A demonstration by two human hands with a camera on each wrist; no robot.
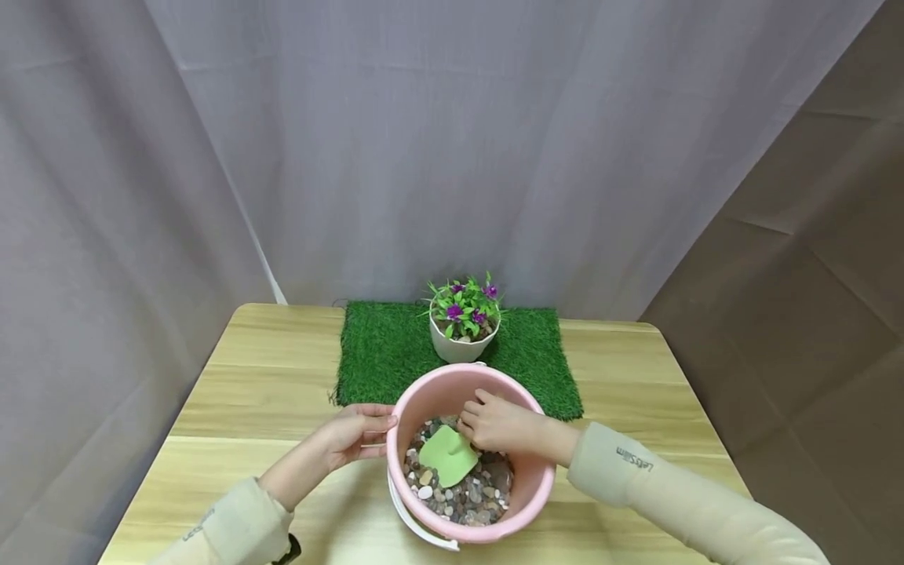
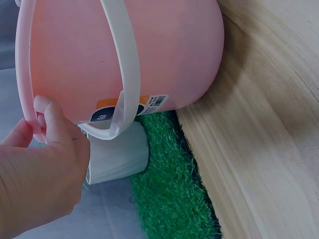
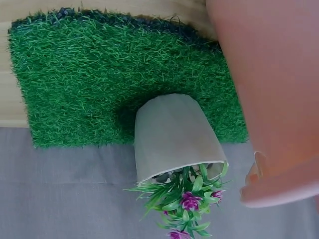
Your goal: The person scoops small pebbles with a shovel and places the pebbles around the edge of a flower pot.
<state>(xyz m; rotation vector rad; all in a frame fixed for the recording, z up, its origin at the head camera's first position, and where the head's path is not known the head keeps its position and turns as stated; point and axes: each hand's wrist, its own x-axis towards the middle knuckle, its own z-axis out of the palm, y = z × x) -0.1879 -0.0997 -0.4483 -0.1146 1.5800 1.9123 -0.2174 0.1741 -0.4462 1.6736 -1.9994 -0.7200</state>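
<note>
A pink bucket (image 1: 462,378) holds pebbles (image 1: 475,493) of mixed grey, brown and white. My left hand (image 1: 360,435) pinches the left side of its rim, thumb and fingers on either face, as the left wrist view also shows. Reaching over the right side, my right hand (image 1: 503,424) is inside the bucket with curled fingers. It grips a light green shovel (image 1: 448,457), whose broad blade lies over the pebbles; the handle is hidden by the hand. In the right wrist view the bucket wall hides most of this hand.
Behind the bucket, a white flowerpot (image 1: 462,348) with purple flowers stands on a green turf mat (image 1: 384,353). The bucket's white handle (image 2: 127,59) hangs down its side. All of it is on a wooden table (image 1: 261,392), with a grey curtain (image 1: 424,157) behind.
</note>
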